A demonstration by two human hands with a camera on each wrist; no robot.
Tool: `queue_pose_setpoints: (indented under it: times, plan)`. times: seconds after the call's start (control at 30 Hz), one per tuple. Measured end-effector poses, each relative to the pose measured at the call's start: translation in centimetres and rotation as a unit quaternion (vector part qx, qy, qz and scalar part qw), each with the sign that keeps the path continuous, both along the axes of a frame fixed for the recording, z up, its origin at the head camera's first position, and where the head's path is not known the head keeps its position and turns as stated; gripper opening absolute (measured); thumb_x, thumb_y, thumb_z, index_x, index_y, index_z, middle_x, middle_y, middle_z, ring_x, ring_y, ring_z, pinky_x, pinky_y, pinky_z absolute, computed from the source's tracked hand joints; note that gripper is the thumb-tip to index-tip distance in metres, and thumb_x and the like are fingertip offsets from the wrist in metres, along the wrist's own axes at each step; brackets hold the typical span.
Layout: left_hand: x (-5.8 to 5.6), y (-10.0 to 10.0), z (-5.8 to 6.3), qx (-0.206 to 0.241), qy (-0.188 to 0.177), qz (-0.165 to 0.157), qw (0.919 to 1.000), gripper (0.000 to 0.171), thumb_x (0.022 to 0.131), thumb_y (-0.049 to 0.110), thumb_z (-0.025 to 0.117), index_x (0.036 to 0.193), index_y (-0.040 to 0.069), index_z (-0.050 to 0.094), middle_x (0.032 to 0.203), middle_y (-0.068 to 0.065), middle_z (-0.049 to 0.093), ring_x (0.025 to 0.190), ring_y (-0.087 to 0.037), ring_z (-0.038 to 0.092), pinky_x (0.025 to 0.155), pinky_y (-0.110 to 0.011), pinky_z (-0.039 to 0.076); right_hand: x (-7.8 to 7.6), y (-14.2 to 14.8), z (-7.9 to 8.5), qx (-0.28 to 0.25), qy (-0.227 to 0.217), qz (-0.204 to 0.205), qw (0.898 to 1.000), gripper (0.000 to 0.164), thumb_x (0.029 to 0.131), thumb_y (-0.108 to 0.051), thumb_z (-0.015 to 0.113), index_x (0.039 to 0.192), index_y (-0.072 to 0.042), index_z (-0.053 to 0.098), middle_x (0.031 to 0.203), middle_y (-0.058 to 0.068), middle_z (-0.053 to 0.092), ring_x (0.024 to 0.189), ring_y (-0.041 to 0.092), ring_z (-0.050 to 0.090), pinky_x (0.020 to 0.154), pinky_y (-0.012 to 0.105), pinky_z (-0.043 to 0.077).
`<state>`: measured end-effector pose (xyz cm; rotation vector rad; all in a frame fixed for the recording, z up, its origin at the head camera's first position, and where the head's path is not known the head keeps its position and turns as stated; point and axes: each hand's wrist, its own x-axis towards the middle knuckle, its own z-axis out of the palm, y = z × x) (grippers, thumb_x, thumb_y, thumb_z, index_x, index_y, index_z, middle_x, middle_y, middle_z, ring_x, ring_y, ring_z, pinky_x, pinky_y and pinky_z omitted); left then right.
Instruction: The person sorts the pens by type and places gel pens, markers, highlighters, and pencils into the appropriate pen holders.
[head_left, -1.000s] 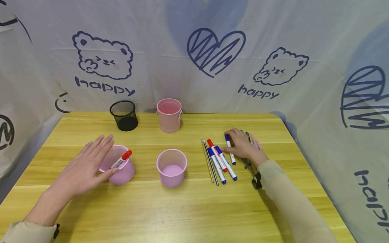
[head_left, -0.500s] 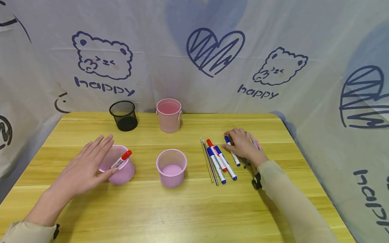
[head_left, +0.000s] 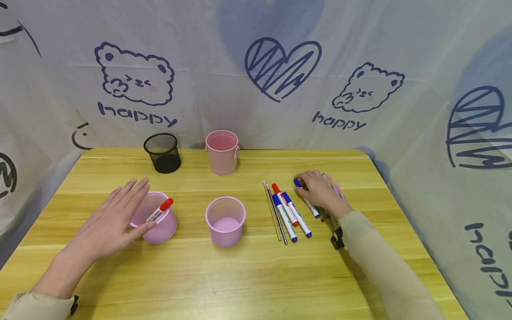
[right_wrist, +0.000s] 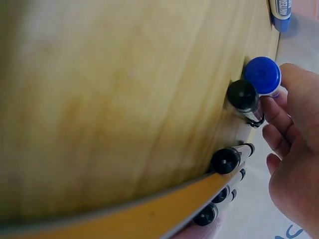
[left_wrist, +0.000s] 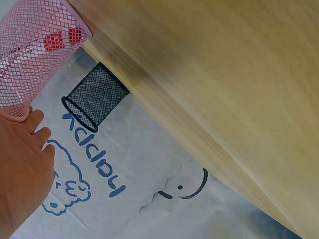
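Note:
My left hand [head_left: 110,222], fingers straight, lies along the rim of the left pink mesh cup [head_left: 162,232]. A red-capped marker [head_left: 166,205] leans out of that cup next to my thumb; the left wrist view shows red through the mesh [left_wrist: 20,59]. At the right, my right hand [head_left: 320,191] pinches a whiteboard marker with blue ends [head_left: 310,207] between thumb and fingers, low over the table. Its blue end [right_wrist: 262,74] faces the right wrist camera, beside a black-ended pen [right_wrist: 243,94]. More pens are partly hidden under my right hand.
Left of my right hand lie a red marker [head_left: 287,209], two blue markers and two thin pencils [head_left: 273,213]. A second pink cup [head_left: 226,235] stands mid-table. Behind are a black mesh cup [head_left: 167,163] and a pink bucket [head_left: 223,161], before a printed cloth [head_left: 208,89].
The blue marker under my right hand has swung into a slant, its lower end moving right. My right hand has barely shifted; the left hand and the cups stay put.

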<state>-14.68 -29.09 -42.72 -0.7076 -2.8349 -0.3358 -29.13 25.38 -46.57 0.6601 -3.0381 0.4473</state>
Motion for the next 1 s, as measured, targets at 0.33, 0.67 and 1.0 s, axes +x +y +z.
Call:
queue_pose_setpoints:
  times: [0.33, 0.67, 1.0]
  plan:
    - [0.0, -0.1, 0.0, 0.001, 0.003, -0.001, 1.0, 0.093, 0.098, 0.051, 0.066, 0.167, 0.008, 0.02, 0.173, -0.012, 0.02, 0.16, -0.033, 0.013, 0.13, -0.033, -0.004, 0.1, -0.1, 0.3, -0.044, -0.007, -0.006, 0.999, 0.045, 0.104, -0.024, 0.066, 0.143, -0.003, 0.058, 0.113, 0.012, 0.066, 0.104, 0.031, 0.052, 0.085, 0.045, 0.041]
    - [0.0, -0.1, 0.1, 0.002, 0.002, -0.001, 1.0, 0.093, 0.098, 0.05, 0.066, 0.167, 0.009, 0.02, 0.173, -0.011, 0.02, 0.16, -0.033, 0.013, 0.13, -0.034, -0.003, 0.7, -0.3, 1.2, -0.109, 0.0, 0.004, 0.994, 0.043, 0.106, -0.016, 0.061, 0.146, -0.001, 0.054, 0.115, 0.015, 0.062, 0.099, 0.029, 0.059, 0.085, 0.045, 0.054]
    - [0.0, 0.0, 0.2, 0.003, 0.001, -0.001, 1.0, 0.092, 0.097, 0.051, 0.067, 0.165, 0.006, 0.024, 0.173, -0.012, 0.022, 0.16, -0.034, 0.015, 0.13, -0.033, -0.003, 1.7, -0.9, 2.2, -0.134, 0.003, -0.003, 0.991, 0.043, 0.108, -0.016, 0.057, 0.149, -0.004, 0.05, 0.119, 0.012, 0.059, 0.096, 0.025, 0.058, 0.08, 0.039, 0.053]
